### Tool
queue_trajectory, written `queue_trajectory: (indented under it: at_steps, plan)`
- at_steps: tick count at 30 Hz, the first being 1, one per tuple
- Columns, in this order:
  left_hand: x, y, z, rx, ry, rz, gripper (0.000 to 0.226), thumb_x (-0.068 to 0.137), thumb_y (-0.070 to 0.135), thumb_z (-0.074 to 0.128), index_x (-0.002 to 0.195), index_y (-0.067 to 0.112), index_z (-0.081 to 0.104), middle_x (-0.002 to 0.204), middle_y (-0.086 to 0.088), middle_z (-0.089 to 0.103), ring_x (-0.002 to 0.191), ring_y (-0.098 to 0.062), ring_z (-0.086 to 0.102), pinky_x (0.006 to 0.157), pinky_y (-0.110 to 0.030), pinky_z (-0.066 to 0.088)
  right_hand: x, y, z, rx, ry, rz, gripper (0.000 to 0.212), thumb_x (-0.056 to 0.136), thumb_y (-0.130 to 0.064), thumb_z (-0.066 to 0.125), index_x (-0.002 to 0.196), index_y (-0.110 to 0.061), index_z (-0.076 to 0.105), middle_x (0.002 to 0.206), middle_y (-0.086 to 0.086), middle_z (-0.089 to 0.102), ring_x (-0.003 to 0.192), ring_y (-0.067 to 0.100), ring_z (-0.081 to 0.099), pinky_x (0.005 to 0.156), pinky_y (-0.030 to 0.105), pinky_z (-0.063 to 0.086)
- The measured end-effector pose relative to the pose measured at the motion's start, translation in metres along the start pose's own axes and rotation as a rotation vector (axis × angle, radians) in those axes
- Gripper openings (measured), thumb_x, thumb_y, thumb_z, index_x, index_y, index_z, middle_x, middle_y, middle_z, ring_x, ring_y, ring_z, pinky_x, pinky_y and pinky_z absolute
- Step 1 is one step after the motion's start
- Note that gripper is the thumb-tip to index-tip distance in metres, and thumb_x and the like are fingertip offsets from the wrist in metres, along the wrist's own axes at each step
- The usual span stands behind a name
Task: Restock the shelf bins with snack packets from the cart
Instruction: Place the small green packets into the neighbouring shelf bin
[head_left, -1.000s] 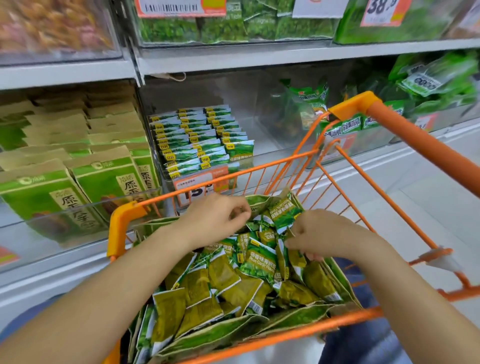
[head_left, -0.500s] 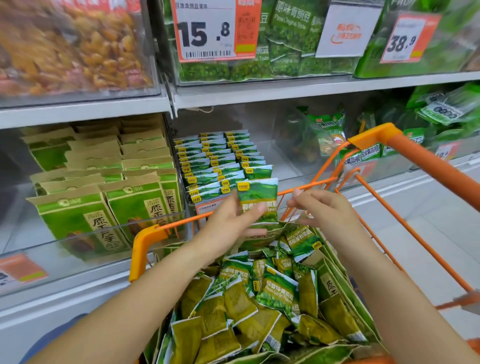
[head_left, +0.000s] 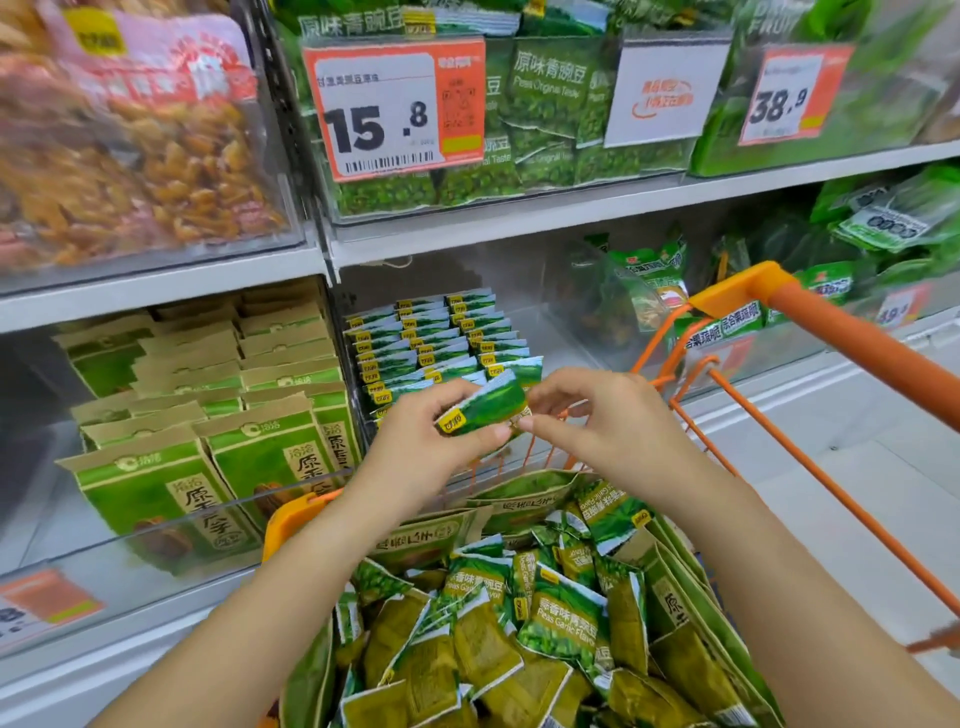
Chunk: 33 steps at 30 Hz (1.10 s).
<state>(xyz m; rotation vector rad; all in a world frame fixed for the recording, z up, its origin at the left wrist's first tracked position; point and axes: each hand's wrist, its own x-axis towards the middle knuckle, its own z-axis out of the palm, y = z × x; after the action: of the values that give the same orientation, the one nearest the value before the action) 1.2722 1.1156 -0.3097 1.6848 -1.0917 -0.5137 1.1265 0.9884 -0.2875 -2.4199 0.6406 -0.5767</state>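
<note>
A small green snack packet with a yellow label is held up in front of the shelf bin. My left hand grips its left end between thumb and fingers. My right hand pinches its right edge. Behind them a clear bin on the lower shelf holds rows of matching green packets standing upright. Below my arms the orange cart is heaped with many green pea packets.
Tan and green boxed pouches fill the bin to the left. Green pea bags and price tags sit on the upper shelf. More green bags stand in the bin to the right, behind the cart's rim.
Both hands rose out of the cart with one packet and carried it up toward the bin. My right hand has taken hold of the packet's right edge. The view tilted upward.
</note>
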Motion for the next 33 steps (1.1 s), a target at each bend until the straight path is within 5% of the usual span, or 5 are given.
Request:
queue_trajectory:
  at_steps: [8, 17, 21, 26, 33]
  plan:
    - [0.086, 0.01, 0.006, 0.329, 0.1, 0.026, 0.042, 0.082, 0.033, 0.076, 0.115, 0.008, 0.065, 0.118, -0.008, 0.067, 0.113, -0.026, 0.06, 0.096, -0.039, 0.046, -0.009, 0.042, 0.02, -0.43, -0.095, 0.116, 0.058, 0.099, -0.043, 0.042, 0.15, -0.02, 0.027, 0.156, 0.005, 0.026, 0.143, 0.021, 0.019, 0.116, 0.033, 0.013]
    - [0.127, -0.008, 0.058, 0.995, -0.108, -0.099, 0.033, 0.085, 0.038, 0.07, 0.113, 0.02, 0.069, 0.116, 0.001, 0.068, 0.113, -0.024, 0.06, 0.099, -0.038, 0.04, -0.01, 0.039, 0.026, -0.424, -0.079, 0.097, 0.058, 0.098, -0.033, 0.045, 0.151, -0.02, 0.023, 0.159, 0.007, 0.015, 0.145, 0.023, 0.012, 0.118, 0.036, 0.002]
    - [0.13, -0.009, 0.055, 1.128, -0.178, -0.079, 0.021, 0.085, 0.04, 0.069, 0.081, 0.02, 0.063, 0.088, 0.001, 0.067, 0.097, -0.026, 0.062, 0.084, -0.037, 0.04, -0.008, 0.038, 0.025, -0.405, -0.079, 0.106, 0.059, 0.098, -0.034, 0.045, 0.151, -0.02, 0.023, 0.16, 0.007, 0.014, 0.146, 0.022, 0.011, 0.118, 0.036, 0.001]
    - [0.136, -0.012, 0.054, 1.205, -0.34, -0.037, 0.032, 0.087, 0.015, 0.057, 0.117, 0.022, 0.066, 0.122, -0.007, 0.059, 0.118, -0.031, 0.05, 0.098, -0.041, 0.038, -0.008, 0.036, 0.025, -0.393, -0.087, 0.124, 0.059, 0.098, -0.035, 0.044, 0.151, -0.021, 0.022, 0.16, 0.006, 0.014, 0.146, 0.021, 0.011, 0.118, 0.036, 0.0]
    - [0.141, -0.007, 0.052, 1.316, -0.381, -0.058, 0.026, 0.082, 0.012, 0.056, 0.061, 0.019, 0.042, 0.067, -0.002, 0.034, 0.099, -0.035, 0.053, 0.094, -0.044, 0.039, -0.008, 0.035, 0.024, -0.37, -0.089, 0.13, 0.059, 0.099, -0.035, 0.045, 0.151, -0.022, 0.021, 0.16, 0.006, 0.014, 0.146, 0.021, 0.01, 0.118, 0.036, 0.0]
